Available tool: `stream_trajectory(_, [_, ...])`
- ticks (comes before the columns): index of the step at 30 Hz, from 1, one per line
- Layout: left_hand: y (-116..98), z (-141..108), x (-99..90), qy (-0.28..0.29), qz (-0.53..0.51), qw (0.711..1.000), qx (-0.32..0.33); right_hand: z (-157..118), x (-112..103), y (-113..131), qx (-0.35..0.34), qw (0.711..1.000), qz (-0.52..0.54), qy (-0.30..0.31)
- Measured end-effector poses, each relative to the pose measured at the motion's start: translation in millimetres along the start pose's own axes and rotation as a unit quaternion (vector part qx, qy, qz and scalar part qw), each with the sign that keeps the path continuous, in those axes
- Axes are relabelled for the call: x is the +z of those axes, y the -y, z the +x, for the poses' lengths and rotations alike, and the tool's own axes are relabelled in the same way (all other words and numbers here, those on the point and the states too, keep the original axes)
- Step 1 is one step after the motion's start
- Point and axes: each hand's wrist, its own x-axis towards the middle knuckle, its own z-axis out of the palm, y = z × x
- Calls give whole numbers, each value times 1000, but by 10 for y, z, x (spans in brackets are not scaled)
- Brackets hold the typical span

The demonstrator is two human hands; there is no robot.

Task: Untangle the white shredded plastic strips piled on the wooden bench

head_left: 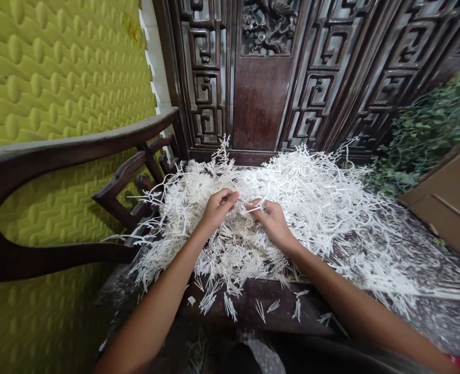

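A large heap of white branching plastic sprigs (311,192) covers the dark wooden bench seat (249,306). Over the middle of the heap, my left hand (219,206) is closed, thumb and fingers pinched around a thin white sprig. Just to its right, my right hand (271,221) pinches a white stem that points toward the left hand. The fingertips of both hands are a short distance apart. Small loose sprigs lie along the front edge of the seat below the hands.
A carved dark wooden back panel (263,104) rises behind the heap. The curved armrest (78,150) and a yellow-green textured wall (66,67) are at the left. Green artificial foliage (428,124) and a cardboard box (444,192) stand at the right.
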Motion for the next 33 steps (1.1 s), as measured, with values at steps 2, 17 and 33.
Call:
stream_trajectory(2, [-25,-2,2,9,-19,1000,-15,4,1,-4,2,1000,-2,-2])
stream_trajectory(17, [-114,-76,54,117,91,989,29,31,-43,-65,-12,997,-35,-61])
stream_trajectory(33, [145,76,-52,29,70,997,17,-1,-21,48,-24,997,-48,59])
